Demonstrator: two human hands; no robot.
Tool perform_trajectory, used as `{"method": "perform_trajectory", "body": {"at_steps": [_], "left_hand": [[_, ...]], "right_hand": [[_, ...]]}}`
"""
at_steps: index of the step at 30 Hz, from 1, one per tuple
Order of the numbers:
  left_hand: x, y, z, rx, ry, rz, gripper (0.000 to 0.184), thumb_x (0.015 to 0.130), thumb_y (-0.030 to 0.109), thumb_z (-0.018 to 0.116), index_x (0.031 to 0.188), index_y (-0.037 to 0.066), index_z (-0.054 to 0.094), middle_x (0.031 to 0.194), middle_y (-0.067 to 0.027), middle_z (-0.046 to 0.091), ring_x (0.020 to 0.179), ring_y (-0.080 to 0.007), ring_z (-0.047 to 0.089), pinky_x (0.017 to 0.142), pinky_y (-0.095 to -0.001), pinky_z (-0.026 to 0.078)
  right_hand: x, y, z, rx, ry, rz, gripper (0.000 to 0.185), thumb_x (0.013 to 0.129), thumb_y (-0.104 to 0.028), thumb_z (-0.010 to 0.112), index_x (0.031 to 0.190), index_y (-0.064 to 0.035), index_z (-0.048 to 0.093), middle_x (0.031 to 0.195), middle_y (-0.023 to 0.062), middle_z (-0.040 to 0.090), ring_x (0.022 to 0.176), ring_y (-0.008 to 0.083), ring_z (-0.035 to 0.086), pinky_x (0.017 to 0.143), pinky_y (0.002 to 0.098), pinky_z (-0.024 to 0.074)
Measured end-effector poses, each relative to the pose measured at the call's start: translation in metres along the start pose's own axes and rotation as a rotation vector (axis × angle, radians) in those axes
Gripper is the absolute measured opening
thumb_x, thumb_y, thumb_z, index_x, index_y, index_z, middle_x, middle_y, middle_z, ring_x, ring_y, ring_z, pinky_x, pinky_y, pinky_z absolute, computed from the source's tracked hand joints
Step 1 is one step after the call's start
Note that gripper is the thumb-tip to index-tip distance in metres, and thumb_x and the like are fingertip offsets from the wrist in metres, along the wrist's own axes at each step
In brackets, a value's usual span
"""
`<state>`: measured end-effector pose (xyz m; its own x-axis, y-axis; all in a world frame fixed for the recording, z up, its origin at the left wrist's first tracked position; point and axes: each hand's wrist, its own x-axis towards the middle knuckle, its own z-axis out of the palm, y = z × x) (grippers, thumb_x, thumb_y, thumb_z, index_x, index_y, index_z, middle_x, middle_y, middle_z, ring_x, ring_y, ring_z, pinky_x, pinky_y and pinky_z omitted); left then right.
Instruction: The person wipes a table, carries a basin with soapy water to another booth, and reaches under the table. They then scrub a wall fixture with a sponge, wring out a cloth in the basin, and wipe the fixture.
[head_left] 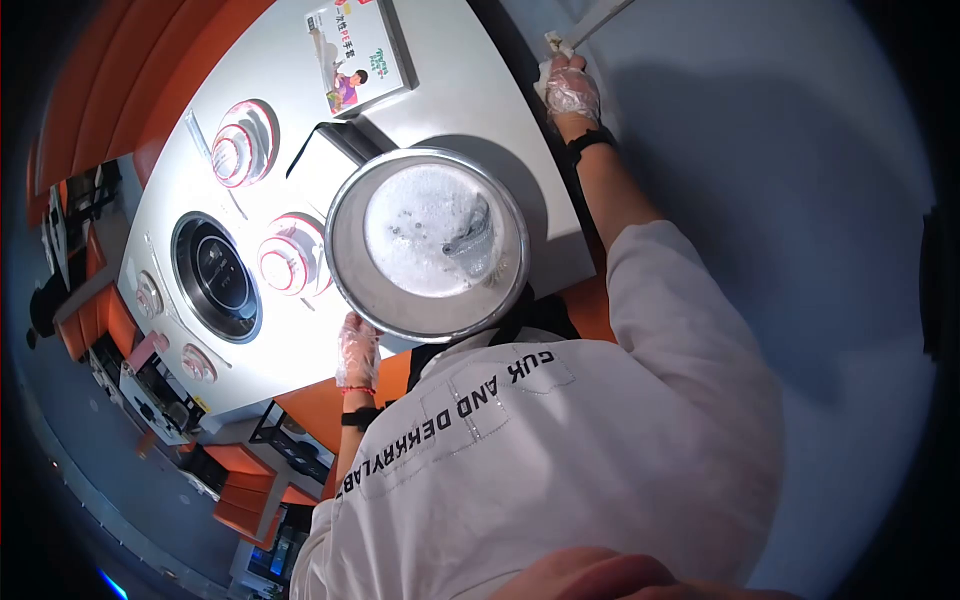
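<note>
My left hand [357, 355], in a clear plastic glove, grips the lower left rim of a round metal basin [343, 290]. White suds [415, 215] cover much of the water inside, and a grey patch shows through them. The basin is at the table's near edge, in front of my body. Out to the upper right, my right hand [573, 90], also gloved, is closed around a crumpled whitish cloth [553, 68]. It reaches past the table edge to the blue-grey surface. Its fingertips are partly hidden.
On the white table [460, 70] are a box of disposable gloves [352, 60], a dark-edged box [335, 150] and several stacked dish settings [283, 265]. A round black cooker [215, 275] is set into the tabletop. Orange seats [110, 90] line the far side.
</note>
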<state>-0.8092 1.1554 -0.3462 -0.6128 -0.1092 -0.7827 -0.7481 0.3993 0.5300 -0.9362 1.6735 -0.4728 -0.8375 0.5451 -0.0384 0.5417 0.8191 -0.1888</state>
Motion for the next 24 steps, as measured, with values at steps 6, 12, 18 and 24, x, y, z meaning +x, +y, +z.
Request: {"method": "perform_trajectory", "body": {"at_steps": [6, 12, 18, 24], "left_hand": [[-0.003, 0.003, 0.003, 0.028, -0.028, -0.007, 0.029, 0.097, 0.014, 0.059, 0.122, -0.001, 0.058, 0.101, -0.0033, 0.065, 0.085, -0.0109, 0.056, 0.076, -0.0244, 0.045], [0.0, 0.005, -0.001, 0.073, -0.031, 0.0, 0.027, 0.097, 0.012, 0.056, 0.121, -0.001, 0.057, 0.102, -0.0044, 0.065, 0.086, -0.0117, 0.056, 0.076, -0.0259, 0.046], [0.005, 0.004, -0.004, 0.028, -0.057, 0.01, 0.027, 0.096, 0.008, 0.055, 0.122, -0.001, 0.057, 0.105, -0.0052, 0.065, 0.089, -0.0132, 0.058, 0.079, -0.0264, 0.047], [0.015, 0.001, 0.003, -0.138, -0.036, 0.042, 0.032, 0.096, 0.005, 0.052, 0.127, -0.002, 0.055, 0.115, -0.0104, 0.066, 0.103, -0.0195, 0.062, 0.089, -0.0284, 0.048]], "right_hand": [[0.011, 0.005, 0.026, -0.069, -0.056, 0.029, 0.031, 0.093, -0.024, 0.056, 0.118, -0.0061, 0.057, 0.114, 0.0201, 0.057, 0.093, 0.0407, 0.068, 0.077, 0.0492, 0.0572], [0.005, 0.0, 0.008, 0.072, -0.111, 0.141, 0.021, 0.093, -0.021, 0.055, 0.105, -0.0055, 0.063, 0.105, 0.0178, 0.067, 0.093, 0.0335, 0.07, 0.077, 0.0433, 0.0567], [-0.025, 0.021, 0.014, 0.068, -0.115, 0.149, 0.016, 0.091, -0.019, 0.058, 0.095, -0.0051, 0.063, 0.095, 0.0153, 0.07, 0.089, 0.0297, 0.07, 0.074, 0.038, 0.0564], [-0.017, 0.008, -0.016, 0.151, -0.036, -0.006, 0.026, 0.097, -0.03, 0.051, 0.103, -0.0065, 0.06, 0.096, 0.0223, 0.067, 0.089, 0.0403, 0.067, 0.077, 0.0463, 0.0546]]}}
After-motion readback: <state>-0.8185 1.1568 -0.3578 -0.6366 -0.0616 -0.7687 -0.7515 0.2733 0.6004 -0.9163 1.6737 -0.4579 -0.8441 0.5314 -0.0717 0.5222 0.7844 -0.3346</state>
